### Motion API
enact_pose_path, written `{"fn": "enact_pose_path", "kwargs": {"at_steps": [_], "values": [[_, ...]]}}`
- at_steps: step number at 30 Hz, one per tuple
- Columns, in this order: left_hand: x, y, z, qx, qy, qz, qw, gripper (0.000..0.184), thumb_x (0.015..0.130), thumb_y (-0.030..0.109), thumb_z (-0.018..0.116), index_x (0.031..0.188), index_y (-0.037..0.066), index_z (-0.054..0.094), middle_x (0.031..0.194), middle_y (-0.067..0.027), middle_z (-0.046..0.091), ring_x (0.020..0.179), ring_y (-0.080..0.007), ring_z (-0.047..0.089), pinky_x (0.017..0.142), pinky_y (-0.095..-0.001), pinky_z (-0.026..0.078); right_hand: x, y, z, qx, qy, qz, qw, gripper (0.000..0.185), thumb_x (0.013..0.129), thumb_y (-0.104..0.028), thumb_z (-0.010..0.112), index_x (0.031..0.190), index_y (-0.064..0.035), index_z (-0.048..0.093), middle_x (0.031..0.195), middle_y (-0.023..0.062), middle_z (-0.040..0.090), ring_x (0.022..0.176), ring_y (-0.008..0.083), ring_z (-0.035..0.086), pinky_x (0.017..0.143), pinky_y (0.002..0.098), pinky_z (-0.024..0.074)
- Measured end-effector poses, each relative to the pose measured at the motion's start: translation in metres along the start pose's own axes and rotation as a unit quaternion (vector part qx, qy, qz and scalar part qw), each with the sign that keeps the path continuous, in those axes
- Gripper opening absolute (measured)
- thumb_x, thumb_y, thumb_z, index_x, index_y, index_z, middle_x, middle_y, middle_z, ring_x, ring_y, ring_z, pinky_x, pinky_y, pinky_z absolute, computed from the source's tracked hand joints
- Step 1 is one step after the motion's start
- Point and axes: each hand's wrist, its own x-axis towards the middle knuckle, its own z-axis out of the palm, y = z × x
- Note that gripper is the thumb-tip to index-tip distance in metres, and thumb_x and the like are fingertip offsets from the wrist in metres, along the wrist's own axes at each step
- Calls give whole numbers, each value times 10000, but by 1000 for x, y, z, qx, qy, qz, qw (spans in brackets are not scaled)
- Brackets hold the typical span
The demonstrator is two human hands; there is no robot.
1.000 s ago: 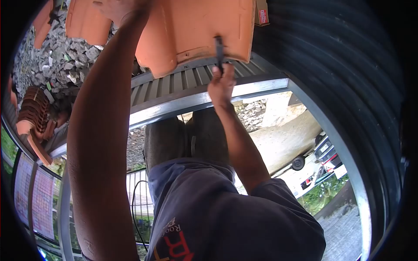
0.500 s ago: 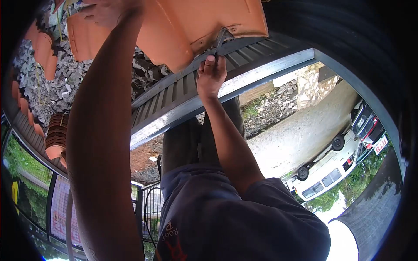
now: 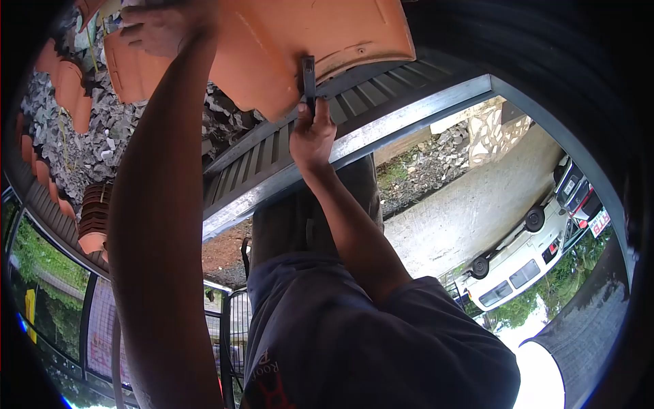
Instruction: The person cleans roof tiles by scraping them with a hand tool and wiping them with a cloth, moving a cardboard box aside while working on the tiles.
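Note:
My right hand [image 3: 313, 140] is closed around the handle of a dark hammer [image 3: 308, 75]. The narrow head of the hammer lies over the lower edge of a large orange clay roof tile [image 3: 266, 58]; I cannot tell whether it touches. Small nail holes show along this edge. At the upper left, my left hand [image 3: 160, 33] rests on the tiles with its fingers spread. My left forearm crosses the view and hides part of the tiles.
Grey gravel [image 3: 116, 146], more orange tiles [image 3: 71, 88] and a tile stack [image 3: 94, 217] lie to the left. A metal beam [image 3: 381, 126] runs below the ribbed sheet [image 3: 252, 150]. Beyond it, a white van [image 3: 507, 273] stands on paving [image 3: 449, 211].
My right hand has moved left along the tile's edge with the hammer, whose head has turned. My left hand has shifted slightly on the tiles.

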Motion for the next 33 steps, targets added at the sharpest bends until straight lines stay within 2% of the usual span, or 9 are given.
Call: {"fn": "enact_pose_path", "kwargs": {"at_steps": [2, 4, 8, 18, 21, 25, 27, 31, 33], "values": [[2, -4, 8, 14, 4, -9, 1000, 976, 815, 650, 740, 1412, -55, 423, 1201, -329, 515, 1089, -548, 586, 895, -624, 537, 7, -2, -2, 49, -24, 6, 998, 161, 991, -115, 642, 1090, -45, 535, 873, 299, 674, 848, 570, 651, 663, 632, 489], [0, -2, 11, 20, 3, -5, 1000, 987, 813, 658, 737, 1417, -54, 418, 1203, -328, 513, 1094, -546, 583, 899, -624, 534, 31, 17, -24, -76, -64, -10, 995, 219, 1000, -105, 629, 1202, -31, 586, 881, 312, 676, 875, 541, 668, 655, 604, 485], [-4, 1, 16, 23, -3, -7, 1000, 1008, 809, 676, 730, 1428, -50, 407, 1209, -328, 510, 1102, -544, 579, 907, -624, 529, 76, 15, -46, -154, 26, -52, 986, 180, 998, -118, 629, 1103, -42, 504, 873, 292, 676, 831, 560, 650, 632, 632, 486], [1, -5, 17, 44, -5, -15, 999, 1060, 799, 720, 714, 1457, -42, 382, 1224, -326, 501, 1124, -536, 568, 927, -624, 514, -9, -9, -30, 117, -216, 147, 958, 183, 1075, -179, 579, 1021, -20, 505, 757, 232, 629, 753, 506, 645, 623, 489, 489], [1, -3, 23, 53, -6, -15, 998, 1076, 796, 733, 708, 1465, -40, 375, 1228, -326, 498, 1131, -534, 565, 934, -624, 510, -3, -14, -50, 122, -288, 64, 948, 165, 1064, -152, 592, 1032, -19, 499, 769, 238, 639, 750, 509, 646, 596, 496, 478], [-3, -4, 26, 55, -11, -7, 998, 1097, 792, 751, 702, 1476, -37, 365, 1234, -325, 495, 1139, -531, 560, 942, -624, 504, -6, -10, -26, 50, -178, 87, 979, 142, 1037, -115, 618, 1034, -30, 504, 789, 249, 653, 753, 515, 651, 579, 525, 478], [-5, 0, 27, 49, -14, -5, 999, 1107, 790, 760, 698, 1482, -35, 360, 1237, -325, 493, 1144, -530, 558, 946, -623, 501, -33, -3, -11, 87, -90, -1, 992, 146, 1020, -92, 652, 1114, -45, 550, 734, 200, 597, 671, 423, 652, 571, 413, 489], [-1, -3, 29, 53, -11, -8, 998, 1128, 786, 777, 692, 1493, -32, 350, 1243, -325, 489, 1152, -527, 554, 954, -623, 496, -34, 2, -39, 72, -215, -48, 973, 164, 978, -77, 673, 1052, -60, 527, 831, 233, 664, 757, 492, 665, 585, 550, 483], [2, -3, 31, 55, -9, -12, 998, 1138, 784, 786, 688, 1499, -31, 345, 1246, -324, 488, 1157, -526, 551, 958, -623, 493, -16, -8, -43, 74, -174, 1, 982, 165, 975, -87, 678, 1033, -63, 525, 824, 222, 657, 751, 475, 671, 587, 540, 492]]}}
